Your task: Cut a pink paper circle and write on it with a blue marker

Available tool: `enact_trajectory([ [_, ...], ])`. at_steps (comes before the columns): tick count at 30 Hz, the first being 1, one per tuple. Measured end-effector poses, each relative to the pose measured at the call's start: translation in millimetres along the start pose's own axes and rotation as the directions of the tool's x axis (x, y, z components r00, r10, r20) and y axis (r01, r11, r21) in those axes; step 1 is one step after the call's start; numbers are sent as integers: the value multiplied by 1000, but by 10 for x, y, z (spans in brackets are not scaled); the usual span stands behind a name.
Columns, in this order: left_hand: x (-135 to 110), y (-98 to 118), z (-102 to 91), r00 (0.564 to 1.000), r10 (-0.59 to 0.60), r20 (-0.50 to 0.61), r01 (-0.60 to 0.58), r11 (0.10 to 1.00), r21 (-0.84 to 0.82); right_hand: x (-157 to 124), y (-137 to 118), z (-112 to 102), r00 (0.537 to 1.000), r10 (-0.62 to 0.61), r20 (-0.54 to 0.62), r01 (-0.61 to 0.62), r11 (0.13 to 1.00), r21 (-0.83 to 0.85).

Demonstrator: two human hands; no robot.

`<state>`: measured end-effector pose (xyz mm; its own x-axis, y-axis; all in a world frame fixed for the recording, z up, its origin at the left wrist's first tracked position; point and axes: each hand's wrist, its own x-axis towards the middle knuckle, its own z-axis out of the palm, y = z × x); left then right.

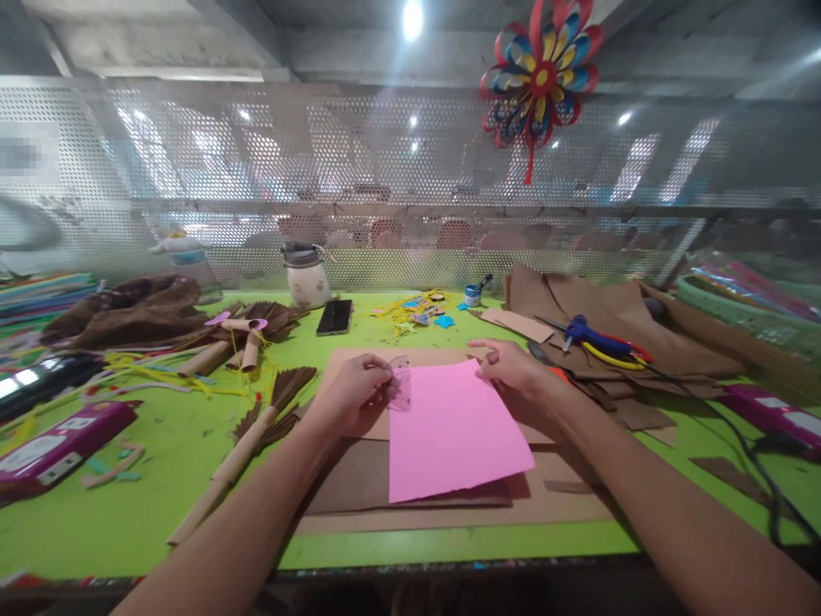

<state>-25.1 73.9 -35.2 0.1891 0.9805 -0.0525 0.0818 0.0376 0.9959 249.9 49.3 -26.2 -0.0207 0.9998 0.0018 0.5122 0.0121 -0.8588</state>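
Note:
A pink sheet of paper (452, 436) lies in front of me over brown paper (359, 479) and a cardboard board (442, 518). My right hand (510, 368) pinches its top right corner between thumb and fingers, with the index finger stretched out. The sheet's lower right edge is raised a little and casts a shadow. At the sheet's upper left edge, my left hand (363, 385) is closed on a clear plastic protractor (402, 387), which overlaps the pink paper.
To the left are paper tubes with brown fringes (237, 449) and a purple power strip (70, 441). A phone (334, 316), a white jar (306, 278) and coloured scraps (416, 312) stand or lie behind. At right are pliers (603, 342), brown sheets (616, 316) and a black cable (724, 419).

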Motion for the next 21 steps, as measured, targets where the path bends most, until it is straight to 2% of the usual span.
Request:
enact_trajectory([
  [3, -56, 98, 1, 998, -49, 33, 52, 995, -80, -13, -15, -75, 998, 20, 56, -26, 994, 102],
  [7, -127, 206, 17, 996, -79, 44, 84, 986, -146, -20, 2, -145, 991, 44, 126, -63, 986, 155],
  [12, -123, 192, 54, 994, -106, 26, 109, 983, -145, -28, 31, -188, 973, 82, 216, -120, 978, 171],
  [18, -114, 212, 29, 997, -72, -35, 70, 996, -49, -12, 44, -291, 981, 112, 159, -134, 982, 132],
  [21, -152, 261, 37, 996, -83, -21, 84, 996, 30, -77, 55, -285, 987, 109, 116, -125, 982, 142],
])
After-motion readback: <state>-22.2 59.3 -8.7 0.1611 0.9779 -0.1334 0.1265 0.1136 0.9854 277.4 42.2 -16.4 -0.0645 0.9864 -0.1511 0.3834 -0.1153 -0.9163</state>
